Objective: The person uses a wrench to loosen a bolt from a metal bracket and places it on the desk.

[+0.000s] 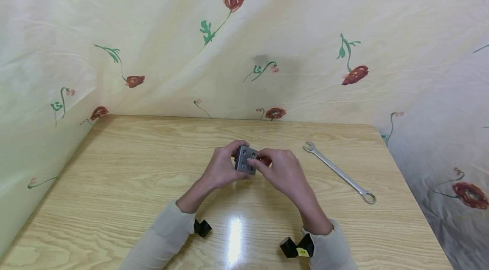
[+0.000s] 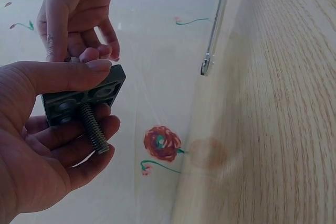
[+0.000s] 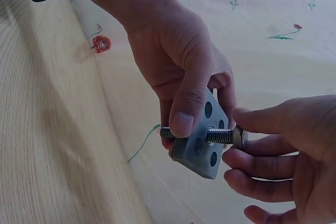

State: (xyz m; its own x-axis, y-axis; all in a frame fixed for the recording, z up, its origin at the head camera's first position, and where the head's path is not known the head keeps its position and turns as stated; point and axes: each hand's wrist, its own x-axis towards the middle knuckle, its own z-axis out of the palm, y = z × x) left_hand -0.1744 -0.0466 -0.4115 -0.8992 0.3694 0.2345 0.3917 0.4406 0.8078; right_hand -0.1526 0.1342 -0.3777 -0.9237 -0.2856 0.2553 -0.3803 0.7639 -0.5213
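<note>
My left hand (image 1: 221,167) grips a grey metal plate (image 1: 246,170) with several round holes by its edges, above the table. A threaded bolt (image 3: 221,136) passes through the plate near its middle. From the plate's other face, the threaded end of the bolt (image 2: 93,127) sticks out by the left fingers. My right hand (image 1: 285,172) pinches the bolt's head between thumb and fingers. In the right wrist view a stretch of thread shows between the head and the plate.
To the right of my hands a combination wrench (image 1: 338,171) lies diagonally on the wood-grain table (image 1: 133,168). Cream cloth (image 1: 160,15) printed with red flowers hangs behind the table and along its sides. Black devices (image 1: 296,248) are worn at both wrists.
</note>
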